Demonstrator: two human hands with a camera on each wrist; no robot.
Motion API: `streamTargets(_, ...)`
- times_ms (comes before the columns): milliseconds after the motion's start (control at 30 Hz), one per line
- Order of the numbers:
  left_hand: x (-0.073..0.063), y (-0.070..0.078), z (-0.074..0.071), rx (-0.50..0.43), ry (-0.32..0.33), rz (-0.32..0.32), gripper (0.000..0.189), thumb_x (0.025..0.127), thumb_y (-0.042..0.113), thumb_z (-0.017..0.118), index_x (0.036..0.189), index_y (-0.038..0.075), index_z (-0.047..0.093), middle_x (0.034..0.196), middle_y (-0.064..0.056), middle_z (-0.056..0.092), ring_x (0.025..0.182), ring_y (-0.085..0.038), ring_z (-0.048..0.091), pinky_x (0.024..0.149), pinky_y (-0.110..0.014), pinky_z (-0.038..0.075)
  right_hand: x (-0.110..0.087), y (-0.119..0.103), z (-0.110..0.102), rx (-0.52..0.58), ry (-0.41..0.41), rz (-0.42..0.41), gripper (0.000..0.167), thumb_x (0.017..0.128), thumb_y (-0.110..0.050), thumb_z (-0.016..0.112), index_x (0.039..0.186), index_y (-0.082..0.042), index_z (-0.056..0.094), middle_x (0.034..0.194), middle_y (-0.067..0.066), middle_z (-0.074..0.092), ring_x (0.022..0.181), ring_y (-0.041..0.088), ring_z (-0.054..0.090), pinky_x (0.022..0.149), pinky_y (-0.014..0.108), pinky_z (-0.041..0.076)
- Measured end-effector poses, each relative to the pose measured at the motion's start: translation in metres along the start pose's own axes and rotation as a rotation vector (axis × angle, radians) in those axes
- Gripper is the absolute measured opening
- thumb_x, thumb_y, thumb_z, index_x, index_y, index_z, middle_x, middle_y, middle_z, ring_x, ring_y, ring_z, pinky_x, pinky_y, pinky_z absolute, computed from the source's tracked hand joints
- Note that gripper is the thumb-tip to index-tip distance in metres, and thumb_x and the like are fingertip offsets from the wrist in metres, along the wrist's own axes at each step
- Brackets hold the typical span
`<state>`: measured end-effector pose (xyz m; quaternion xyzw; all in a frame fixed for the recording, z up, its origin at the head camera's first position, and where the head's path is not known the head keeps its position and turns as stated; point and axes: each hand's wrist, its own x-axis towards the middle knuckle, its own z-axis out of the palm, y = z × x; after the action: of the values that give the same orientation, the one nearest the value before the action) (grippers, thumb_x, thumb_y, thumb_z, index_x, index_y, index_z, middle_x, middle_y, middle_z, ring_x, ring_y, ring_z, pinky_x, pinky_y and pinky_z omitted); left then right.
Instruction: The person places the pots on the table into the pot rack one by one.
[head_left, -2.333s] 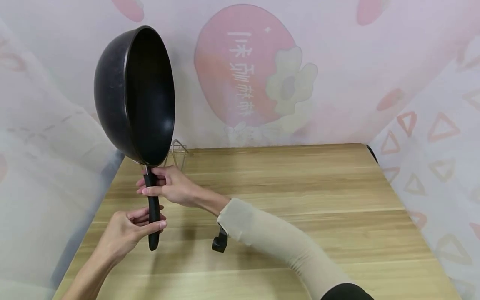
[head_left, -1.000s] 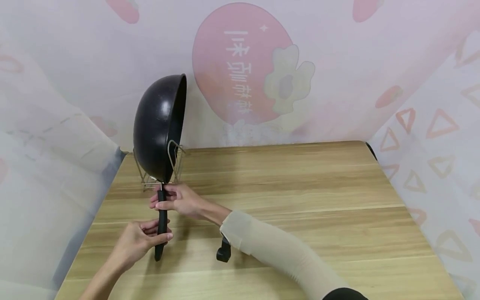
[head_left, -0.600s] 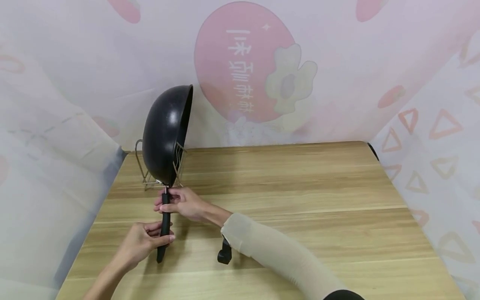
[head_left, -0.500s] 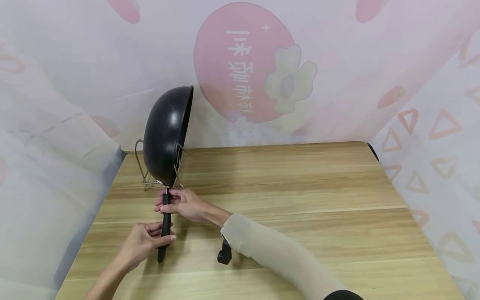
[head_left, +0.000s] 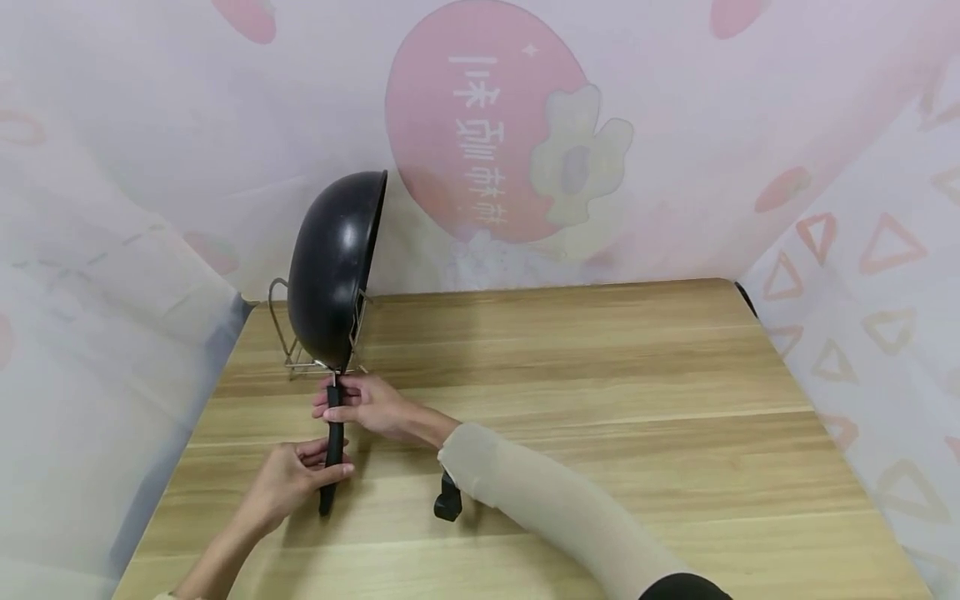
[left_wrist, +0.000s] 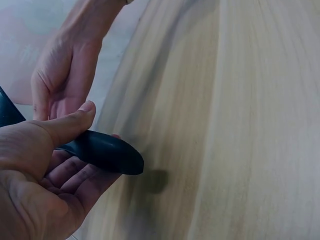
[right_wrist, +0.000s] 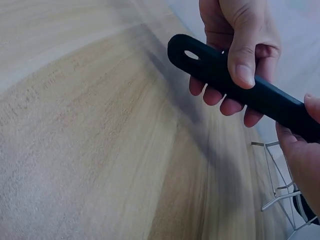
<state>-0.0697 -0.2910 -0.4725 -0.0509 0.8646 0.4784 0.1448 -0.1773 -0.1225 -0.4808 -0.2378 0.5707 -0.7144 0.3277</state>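
A black wok (head_left: 326, 267) stands on its side in a wire rack (head_left: 300, 365) at the table's far left, its opening turned right and its handle toward me. My right hand (head_left: 371, 406) pinches the black handle (head_left: 335, 442) close to the wok. Nearer the handle's end, my left hand (head_left: 288, 482) holds it between thumb and fingers. In the left wrist view the left thumb lies over the handle (left_wrist: 107, 152). The right wrist view shows the handle's hanging hole and both hands on it. Part of the rack is hidden behind the wok.
The wooden table (head_left: 600, 400) extends to the right. A printed cloth wall (head_left: 675, 125) stands behind it, with cloth at both sides. A small black device (head_left: 448, 500) hangs under my right sleeve (head_left: 555, 492).
From high above the table, the wok has come down and right into the rack, both hands holding the handle throughout. Over the last half second it has barely moved.
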Motion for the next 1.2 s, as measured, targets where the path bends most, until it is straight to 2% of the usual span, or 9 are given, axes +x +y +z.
streamTargets(267,0.006,-0.014,0.006,0.001,0.018,-0.002,0.056,0.090,0.022,0.087,0.135,-0.006,0.068,0.119,-0.016,0.080,0.101,-0.003,0.077,0.081,-0.015,0.059,0.002,0.009,-0.001,-0.053,0.014,0.000,0.046,0.102,0.003,0.066,0.147,0.002,0.054,0.143,0.028,0.065,0.128,0.029,0.071,0.103,0.021,0.057)
streamTargets(433,0.007,-0.014,0.006,-0.035,0.027,0.004,0.056,0.090,0.019,0.087,0.136,-0.007,0.068,0.118,-0.018,0.080,0.100,-0.003,0.078,0.081,-0.014,0.059,0.002,0.008,-0.002,-0.080,0.032,-0.001,0.046,0.102,0.001,0.067,0.146,0.001,0.055,0.141,0.025,0.068,0.125,0.026,0.073,0.102,0.021,0.057)
streamTargets(567,0.008,-0.013,0.004,-0.011,0.014,0.005,0.055,0.091,0.021,0.086,0.136,-0.007,0.067,0.122,-0.018,0.078,0.104,-0.008,0.078,0.082,-0.014,0.059,0.003,0.007,-0.003,-0.133,0.062,0.020,0.048,0.100,-0.002,0.071,0.146,-0.001,0.057,0.138,0.023,0.070,0.120,0.019,0.075,0.099,0.018,0.057)
streamTargets(700,0.009,-0.013,0.001,0.030,-0.013,-0.017,0.054,0.093,0.028,0.084,0.135,-0.002,0.070,0.128,-0.016,0.076,0.112,-0.015,0.077,0.086,-0.013,0.057,0.001,0.009,-0.005,-0.203,0.073,0.030,0.052,0.099,-0.002,0.073,0.148,-0.002,0.057,0.136,0.023,0.071,0.118,0.014,0.074,0.096,0.015,0.056)
streamTargets(767,0.010,-0.014,0.000,0.032,-0.025,-0.030,0.053,0.094,0.031,0.083,0.136,0.000,0.070,0.128,-0.014,0.077,0.112,-0.013,0.077,0.087,-0.014,0.057,-0.001,0.009,-0.007,-0.237,0.075,0.029,0.053,0.098,-0.003,0.074,0.149,-0.001,0.056,0.136,0.023,0.071,0.117,0.013,0.073,0.095,0.014,0.055)
streamTargets(900,0.012,-0.012,-0.005,-0.011,-0.048,-0.044,0.057,0.101,0.033,0.075,0.142,-0.005,0.063,0.126,-0.016,0.078,0.104,-0.005,0.076,0.085,-0.019,0.060,-0.007,0.006,-0.012,-0.289,0.065,0.027,0.054,0.099,-0.004,0.072,0.151,-0.001,0.055,0.137,0.020,0.070,0.118,0.012,0.071,0.093,0.014,0.055)
streamTargets(1067,0.014,-0.005,-0.018,0.004,-0.007,0.046,0.061,0.109,0.035,0.061,0.151,-0.007,0.051,0.135,-0.025,0.071,0.104,0.000,0.072,0.088,-0.026,0.063,-0.018,-0.004,-0.026,-0.379,0.014,0.020,0.054,0.103,-0.008,0.068,0.154,0.001,0.051,0.144,0.022,0.067,0.130,0.023,0.068,0.097,0.014,0.053)
streamTargets(1133,0.016,-0.004,-0.025,0.034,0.025,0.105,0.059,0.111,0.035,0.057,0.152,-0.007,0.050,0.139,-0.029,0.067,0.109,-0.005,0.073,0.091,-0.028,0.064,-0.024,-0.008,-0.033,-0.439,-0.010,0.017,0.054,0.104,-0.011,0.067,0.154,0.002,0.051,0.146,0.022,0.065,0.134,0.027,0.066,0.100,0.014,0.052)
streamTargets(1200,0.019,-0.004,-0.033,0.068,0.056,0.138,0.058,0.113,0.035,0.054,0.152,-0.006,0.050,0.141,-0.031,0.065,0.113,-0.013,0.075,0.091,-0.030,0.064,-0.031,-0.012,-0.040,-0.506,-0.033,0.015,0.054,0.106,-0.016,0.066,0.154,0.003,0.050,0.148,0.022,0.064,0.136,0.030,0.064,0.103,0.017,0.053)
